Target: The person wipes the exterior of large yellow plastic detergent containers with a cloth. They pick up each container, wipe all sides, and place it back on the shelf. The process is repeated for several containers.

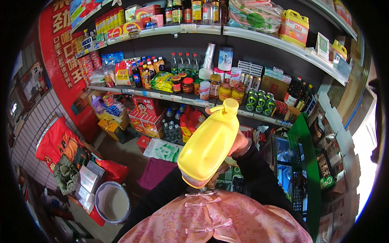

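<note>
A yellow plastic detergent jug (206, 145) with a moulded handle and a yellow cap is tilted in front of my chest, its cap end towards the shelves. My right hand (240, 143) grips its right side, the fingers running behind it. A fingertip shows past the handle near the cap; whose hand it belongs to is unclear. My left sleeve (164, 189) reaches in behind the jug's base, and the left hand itself is hidden there. Below the jug's lower right side, a crumpled brown cloth (219, 176) shows, partly covered.
Ahead, the middle shelf (185, 98) bears bottles, jars and cans; the upper shelf (161, 30) holds boxes, bottles and another yellow jug (294, 28). A green rack (304, 164) stands at right. A bucket of cloudy liquid (113, 203) and tissue packs (88, 179) are at left.
</note>
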A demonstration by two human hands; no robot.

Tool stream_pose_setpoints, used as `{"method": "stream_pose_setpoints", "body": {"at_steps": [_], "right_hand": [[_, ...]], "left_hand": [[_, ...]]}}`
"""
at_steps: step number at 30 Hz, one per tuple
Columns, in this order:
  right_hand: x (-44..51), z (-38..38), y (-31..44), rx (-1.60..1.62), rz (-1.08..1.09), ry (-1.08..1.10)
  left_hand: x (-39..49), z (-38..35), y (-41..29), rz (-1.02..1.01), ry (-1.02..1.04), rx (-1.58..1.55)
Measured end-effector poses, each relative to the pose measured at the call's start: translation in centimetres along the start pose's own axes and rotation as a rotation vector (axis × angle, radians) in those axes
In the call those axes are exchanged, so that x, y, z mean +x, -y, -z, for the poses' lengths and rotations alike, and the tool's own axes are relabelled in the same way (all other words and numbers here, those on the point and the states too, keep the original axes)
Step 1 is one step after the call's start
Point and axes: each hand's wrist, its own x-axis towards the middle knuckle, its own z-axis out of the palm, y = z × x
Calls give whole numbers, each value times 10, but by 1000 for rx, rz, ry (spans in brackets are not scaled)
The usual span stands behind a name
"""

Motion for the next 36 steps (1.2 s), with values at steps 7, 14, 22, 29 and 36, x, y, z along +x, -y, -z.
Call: {"method": "stream_pose_setpoints", "body": {"at_steps": [7, 14, 22, 29, 36], "right_hand": [[-3, -3, -14, -192, 257, -329], [-11, 11, -10, -318, 258, -533], [16, -20, -28, -429, 327, -458], [14, -37, -27, -432, 247, -351], [2, -43, -22, -422, 127, -247]], "left_hand": [[-26, -12, -30, -128, -196, 148], [-62, -21, -52, -208, -157, 232], [-63, -99, -104, -1286, -237, 1590], [-92, -185, -97, -1040, -116, 2194], [-97, -167, -120, -513, 200, 1580]]}}
